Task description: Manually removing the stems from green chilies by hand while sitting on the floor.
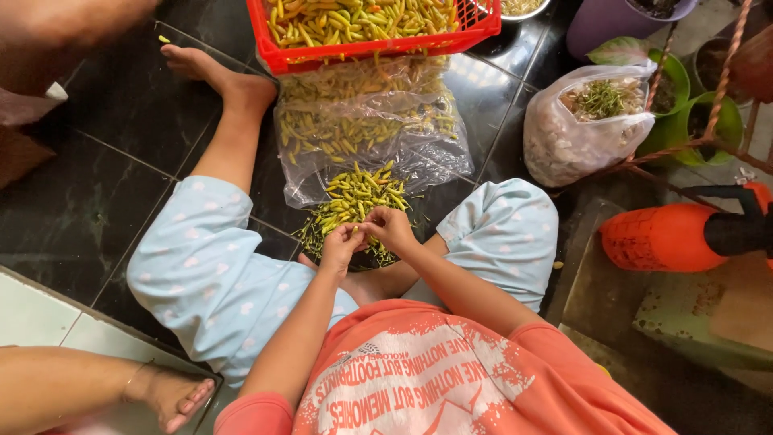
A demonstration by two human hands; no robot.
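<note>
left hand (341,243) and right hand (390,227) pinched (fingertips meeting) on a chilli (360,229)

Clear plastic bag (370,129): lies flat on the dark floor just beyond the hands, its open mouth toward them; transparent, crinkled, holding yellow-green chillies.
Red crate (370,36): stands farther beyond the hands, resting on the far end of the clear plastic bag; rectangular, slotted plastic walls, filled with the same chillies.
White plastic bag (584,121): stands well to the right of the right hand and beyond it; translucent, bulging, rounded, open at the top with green stems showing inside.
</note>
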